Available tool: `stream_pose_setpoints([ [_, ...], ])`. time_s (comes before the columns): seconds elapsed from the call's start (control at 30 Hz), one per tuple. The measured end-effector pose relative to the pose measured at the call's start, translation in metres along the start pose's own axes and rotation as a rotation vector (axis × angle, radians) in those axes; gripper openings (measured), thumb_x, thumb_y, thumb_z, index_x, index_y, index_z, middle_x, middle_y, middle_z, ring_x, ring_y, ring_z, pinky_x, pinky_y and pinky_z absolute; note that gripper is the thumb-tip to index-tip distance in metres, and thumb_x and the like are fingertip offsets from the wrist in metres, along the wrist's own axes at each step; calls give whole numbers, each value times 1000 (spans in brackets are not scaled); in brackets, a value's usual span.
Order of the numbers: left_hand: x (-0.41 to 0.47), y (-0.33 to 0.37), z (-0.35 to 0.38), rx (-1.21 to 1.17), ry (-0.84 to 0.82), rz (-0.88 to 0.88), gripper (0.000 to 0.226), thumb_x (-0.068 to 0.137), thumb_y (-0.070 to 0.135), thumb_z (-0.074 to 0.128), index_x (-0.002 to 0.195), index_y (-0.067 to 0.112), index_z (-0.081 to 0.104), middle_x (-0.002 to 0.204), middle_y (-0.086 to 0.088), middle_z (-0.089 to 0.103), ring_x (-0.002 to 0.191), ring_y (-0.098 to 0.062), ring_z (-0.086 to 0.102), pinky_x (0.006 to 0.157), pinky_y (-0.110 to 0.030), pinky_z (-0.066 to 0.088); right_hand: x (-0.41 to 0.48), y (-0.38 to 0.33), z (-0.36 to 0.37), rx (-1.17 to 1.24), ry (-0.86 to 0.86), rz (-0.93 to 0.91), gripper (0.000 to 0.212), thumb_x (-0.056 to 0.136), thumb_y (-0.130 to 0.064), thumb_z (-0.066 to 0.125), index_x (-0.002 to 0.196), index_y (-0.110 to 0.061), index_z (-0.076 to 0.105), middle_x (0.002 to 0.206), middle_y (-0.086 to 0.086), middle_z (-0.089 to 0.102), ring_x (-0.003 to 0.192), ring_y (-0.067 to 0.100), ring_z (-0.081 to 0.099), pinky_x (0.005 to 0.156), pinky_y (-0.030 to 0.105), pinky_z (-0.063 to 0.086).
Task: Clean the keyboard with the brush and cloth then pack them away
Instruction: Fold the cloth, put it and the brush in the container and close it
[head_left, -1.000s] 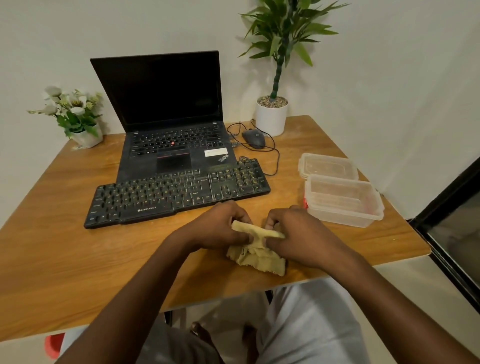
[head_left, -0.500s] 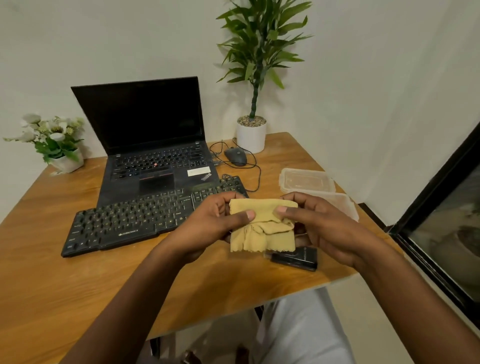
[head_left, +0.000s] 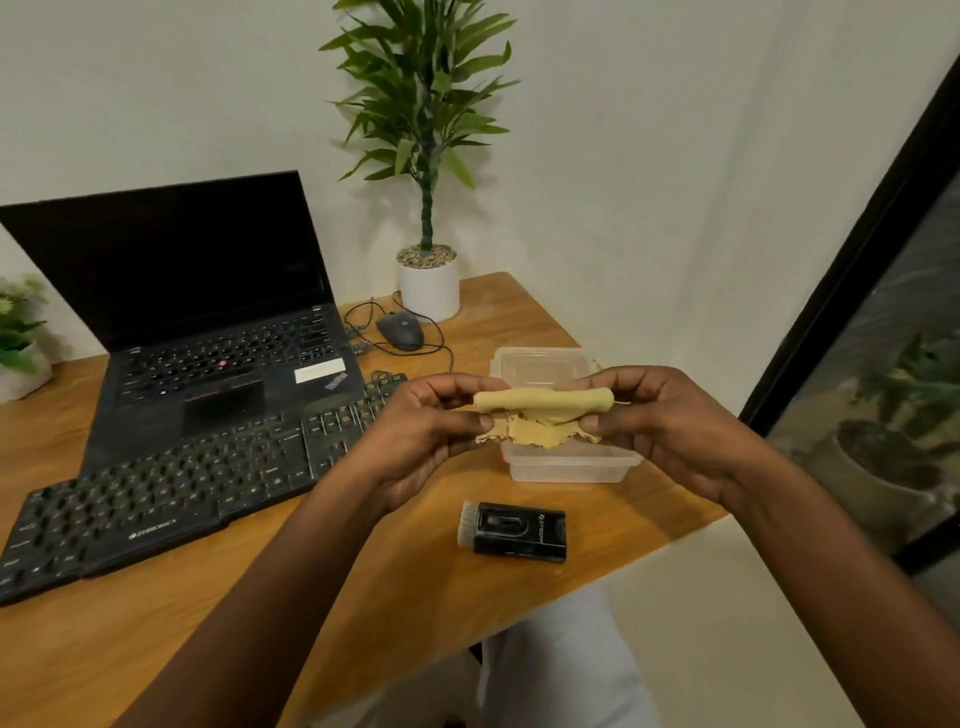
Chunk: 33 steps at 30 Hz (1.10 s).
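"Two hands, one item between them. Entry one: cloth, yellow, folded into a narrow roll with a frilled edge hanging under it. Location?"

"Raised off the table, held level in line with the clear container. Whether it is right over the container, I cannot tell. Left hand pinches one end and right hand the other, with the thumb and fingers of each curled onto the fabric."

"Reason for the two-ended hold?"

"Likely to keep the roll tight and short enough for the tub. Loose cloth would spring open."

"Entry two: brush."

"Black, lying flat near the table's front edge, bristles to the left. Nobody is touching it; it sits nearer than the hands and apart from the container."

"Entry three: container."

"Open, interior partly hidden by the cloth. Its lid lies just behind it — set aside, I judge, so both tools can go in before closing."

"Entry four: keyboard."

"Black, left of the hands, in front of the laptop; no hand on it. Cleaning appears done and packing under way."

"Outstanding?"

"Cloth in, brush in, lid on — none yet done."
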<state>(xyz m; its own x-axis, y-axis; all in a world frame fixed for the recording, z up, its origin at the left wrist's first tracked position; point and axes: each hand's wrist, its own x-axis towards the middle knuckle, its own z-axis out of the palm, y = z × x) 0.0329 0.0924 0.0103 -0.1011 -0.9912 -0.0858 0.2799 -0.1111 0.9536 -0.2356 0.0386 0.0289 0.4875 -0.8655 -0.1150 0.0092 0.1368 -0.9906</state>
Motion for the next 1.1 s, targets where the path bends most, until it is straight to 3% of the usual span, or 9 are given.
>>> stream_pose_setpoints([
  [0.1, 13, 0, 5, -7, 24, -20, 36, 87, -24, 46, 108, -10, 72, 121, -27, 71, 99, -31, 72, 72, -28, 64, 1, -6, -13, -109, -66, 18, 47, 85, 27, 57, 120, 2, 76, 133, 7, 74, 130, 25, 66, 107, 36, 57],
  [0.2, 28, 0, 11, 9, 64, -23, 25, 91, -13, 50, 105, -15, 70, 117, -27, 73, 99, -30, 72, 73, -30, 63, 7, -8, -22, -133, -79, 61, 43, 91, 20, 48, 113, 1, 80, 134, 3, 74, 130, 24, 64, 105, 37, 57],
  [0.37, 56, -9, 22, 545, 156, 69, 27, 72, -8, 85, 93, 8, 79, 101, -9, 77, 84, -18, 71, 77, -34, 62, 31, 2, -28, -384, 115, 52, 11, 91, -6, 79, 100, -7, 85, 116, 2, 80, 118, 23, 70, 98, 35, 61],
  [0.53, 75, -13, 37, 1014, 73, 115, 28, 70, -3, 84, 91, 16, 81, 63, 18, 66, 51, 0, 53, 55, -19, 44, 49, 11, -24, -850, 164, 25, 19, 82, -8, 87, 97, -19, 85, 109, -5, 75, 104, 12, 66, 83, 23, 53],
  [0.63, 83, -13, 46, 1314, 9, 144, 31, 72, 3, 80, 99, 20, 81, 89, 7, 72, 71, -7, 58, 58, -18, 43, 57, 13, -19, -1066, 134, 8, 23, 83, -8, 85, 103, -21, 84, 110, -6, 72, 100, 13, 64, 74, 19, 47],
  [0.8, 89, -12, 61, 1571, -92, 74, 30, 76, 7, 78, 104, 17, 74, 102, -4, 66, 91, -22, 64, 69, -29, 53, 64, 14, -9, -1296, 47, -4, 20, 86, -7, 81, 102, -19, 82, 106, 0, 75, 99, 19, 69, 83, 29, 56],
  [0.93, 87, -10, 73, 1760, -157, 101, 14, 81, 6, 72, 84, 17, 63, 86, -3, 57, 75, -21, 56, 62, -32, 48, 66, 15, 1, -1450, 36, -36, 21, 92, -12, 76, 112, -16, 81, 105, 5, 75, 91, 21, 69, 79, 29, 55],
  [1.0, 87, -13, 76, 1813, -174, 131, 33, 83, 5, 70, 68, 22, 46, 76, -2, 47, 66, -18, 46, 59, -31, 41, 66, 15, 5, -1552, 36, -40, 17, 96, -15, 72, 111, -13, 78, 92, 5, 66, 81, 22, 63, 72, 30, 48],
  [1.1, 86, -12, 77, 1911, -170, 195, 11, 86, 10, 70, 83, 17, 61, 87, -7, 57, 77, -17, 40, 65, -33, 38, 64, 15, 8, -1661, 51, -71, 16, 97, -17, 68, 111, -12, 76, 89, 6, 63, 75, 20, 57, 70, 32, 51],
])
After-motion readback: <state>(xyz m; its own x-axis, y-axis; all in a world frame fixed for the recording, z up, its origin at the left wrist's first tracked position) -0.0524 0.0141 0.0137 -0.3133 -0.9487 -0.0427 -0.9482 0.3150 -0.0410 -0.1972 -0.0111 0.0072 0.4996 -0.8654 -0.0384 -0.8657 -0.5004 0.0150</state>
